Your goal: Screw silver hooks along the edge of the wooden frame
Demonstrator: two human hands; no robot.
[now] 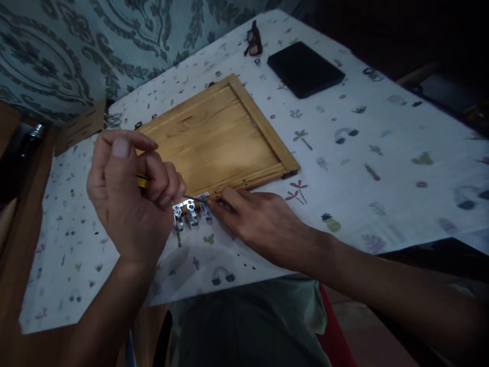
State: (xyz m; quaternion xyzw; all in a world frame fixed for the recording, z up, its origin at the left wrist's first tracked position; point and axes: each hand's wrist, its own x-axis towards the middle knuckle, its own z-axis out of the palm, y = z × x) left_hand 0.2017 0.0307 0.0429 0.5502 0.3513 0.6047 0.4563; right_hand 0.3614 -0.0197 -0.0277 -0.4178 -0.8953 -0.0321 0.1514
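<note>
My left hand (pixel 135 196) is closed round a screwdriver with a yellow and black handle (pixel 142 181). Its thin metal shaft (pixel 193 198) points right, and the tip lies by the fingertips of my right hand (pixel 262 221). A silver metal rack with several hooks (pixel 191 206) lies along the near edge of a framed wooden board (pixel 206 137). The fingers of my right hand are pressed together at the right end of the rack, beside the board's edge. Whatever they pinch is too small to make out.
On the patterned white tablecloth (pixel 367 178) lie a black tablet-like object (pixel 305 69) and folded glasses (pixel 253 41) at the back. A brown cardboard piece (pixel 82 126) with metal hooks beside it stands at the far left, near the patterned wall fabric.
</note>
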